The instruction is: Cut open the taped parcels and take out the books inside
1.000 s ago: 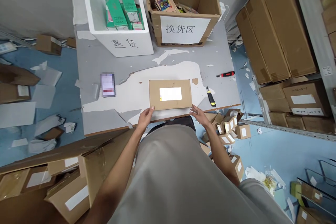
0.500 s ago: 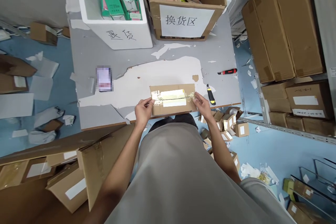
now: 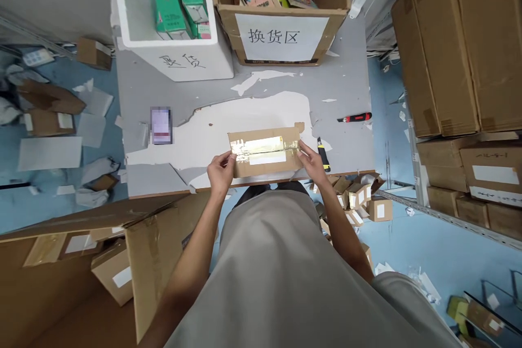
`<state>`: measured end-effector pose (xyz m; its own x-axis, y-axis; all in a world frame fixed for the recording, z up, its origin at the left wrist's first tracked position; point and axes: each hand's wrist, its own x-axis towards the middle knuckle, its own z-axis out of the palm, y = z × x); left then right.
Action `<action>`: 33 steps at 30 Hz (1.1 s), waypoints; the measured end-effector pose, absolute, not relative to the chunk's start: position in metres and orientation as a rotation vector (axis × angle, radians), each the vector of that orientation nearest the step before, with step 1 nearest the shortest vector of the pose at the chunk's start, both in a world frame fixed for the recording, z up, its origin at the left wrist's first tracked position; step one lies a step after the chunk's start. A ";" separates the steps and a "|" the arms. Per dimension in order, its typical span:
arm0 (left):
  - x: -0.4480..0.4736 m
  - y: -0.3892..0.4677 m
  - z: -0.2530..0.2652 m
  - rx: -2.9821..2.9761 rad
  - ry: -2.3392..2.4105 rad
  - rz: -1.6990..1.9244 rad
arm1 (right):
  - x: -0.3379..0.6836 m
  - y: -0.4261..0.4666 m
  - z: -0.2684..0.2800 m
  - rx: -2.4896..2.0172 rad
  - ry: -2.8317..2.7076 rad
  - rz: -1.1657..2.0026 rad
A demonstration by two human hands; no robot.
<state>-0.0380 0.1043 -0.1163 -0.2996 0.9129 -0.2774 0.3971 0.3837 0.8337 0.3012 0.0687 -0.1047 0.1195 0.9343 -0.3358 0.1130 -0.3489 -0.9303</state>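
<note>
Both hands gripped a taped parcel at the bench's near edge.

On the bench (image 3: 142, 92), the flat cardboard parcel (image 3: 265, 152), label-up a second earlier, now showed its taped seam; left hand (image 3: 220, 171) and right hand (image 3: 310, 162) had fingers closed on its ends, yellow utility knife (image 3: 323, 155) just beside.

Light was bright, even and diffuse, with faint shadows. Glare shone on the tape (image 3: 261, 145) across the parcel. Focus was sharp; wide-lens distortion bent the edges.
</note>
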 end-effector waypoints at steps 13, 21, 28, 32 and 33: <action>-0.009 0.094 -0.106 1.056 1.957 0.944 | 0.423 0.064 -0.216 -2.393 -1.110 0.965; -0.004 0.088 -0.098 1.082 1.872 0.899 | 0.408 0.066 -0.222 -2.474 -1.140 0.909; -0.016 0.102 -0.095 1.232 1.732 0.790 | 0.399 0.079 -0.166 -2.398 -1.101 0.915; -0.034 0.111 -0.101 1.232 1.613 0.759 | 0.387 0.089 -0.118 -2.302 -1.205 0.892; -0.039 0.113 -0.104 1.229 1.580 0.751 | 0.381 0.091 -0.104 -2.273 -1.235 0.897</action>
<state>-0.0385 0.1128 -0.1037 -0.0291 0.9493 -0.3129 0.3572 0.3022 0.8838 0.3811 0.0914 -0.1043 0.4036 0.8473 -0.3453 0.5899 -0.5294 -0.6097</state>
